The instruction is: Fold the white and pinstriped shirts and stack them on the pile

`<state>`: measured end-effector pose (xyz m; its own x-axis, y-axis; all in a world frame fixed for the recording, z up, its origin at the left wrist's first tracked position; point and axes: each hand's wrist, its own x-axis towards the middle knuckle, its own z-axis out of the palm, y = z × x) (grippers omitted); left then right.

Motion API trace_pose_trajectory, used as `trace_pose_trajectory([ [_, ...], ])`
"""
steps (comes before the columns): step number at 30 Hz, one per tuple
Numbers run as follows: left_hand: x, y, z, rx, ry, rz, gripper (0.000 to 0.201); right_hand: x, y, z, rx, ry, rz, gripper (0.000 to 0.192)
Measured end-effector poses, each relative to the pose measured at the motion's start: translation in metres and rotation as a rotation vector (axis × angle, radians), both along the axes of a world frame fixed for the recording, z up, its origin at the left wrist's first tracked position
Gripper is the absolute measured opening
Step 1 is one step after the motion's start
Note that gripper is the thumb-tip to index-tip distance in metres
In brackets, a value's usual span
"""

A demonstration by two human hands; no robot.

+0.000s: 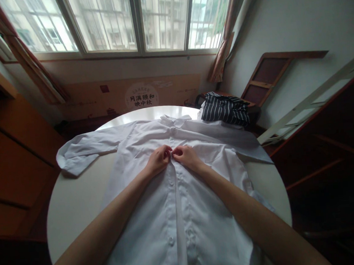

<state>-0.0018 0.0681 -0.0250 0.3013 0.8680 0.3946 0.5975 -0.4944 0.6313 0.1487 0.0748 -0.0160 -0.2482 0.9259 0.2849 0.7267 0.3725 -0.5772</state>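
Note:
A white button-up shirt (143,216) lies spread face up, its collar at the far side and one sleeve stretched out to the left. My left hand (160,160) pinches the front edge of the shirt at chest height. Right beside it, my right hand (186,155) pinches the opposite front edge, so the fingertips of both hands nearly meet. Whether a button sits between the fingers is hidden. Below the hands the two front edges lie apart, with several small buttons showing along the left one.
The shirt rests on a round white table (70,214). At the far right lies a folded black-and-white striped cloth (224,108). Beyond the table are a printed box panel (94,96) and a barred window (104,24). A wooden cabinet (16,161) stands left.

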Motion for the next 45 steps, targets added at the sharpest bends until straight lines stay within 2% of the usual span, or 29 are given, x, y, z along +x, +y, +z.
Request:
trace_pose_trajectory([
  [9,0.002,-0.004,0.009,-0.075,-0.012,0.023,0.014,-0.001,-0.003,0.003,0.026,-0.068,0.007,0.015],
  [17,0.003,-0.004,0.006,-0.040,0.027,0.042,0.013,-0.001,-0.005,0.002,0.017,-0.070,-0.004,0.014],
  [23,0.004,-0.006,0.007,-0.009,0.125,0.167,0.013,-0.002,-0.006,0.004,0.016,-0.072,-0.007,0.014],
  [30,0.003,-0.005,0.007,-0.041,0.161,0.111,0.011,-0.001,-0.005,0.002,0.022,-0.070,-0.013,0.013],
  [45,0.004,-0.005,0.011,-0.100,0.137,0.117,0.010,-0.001,-0.007,0.001,0.052,-0.066,-0.015,0.012],
])
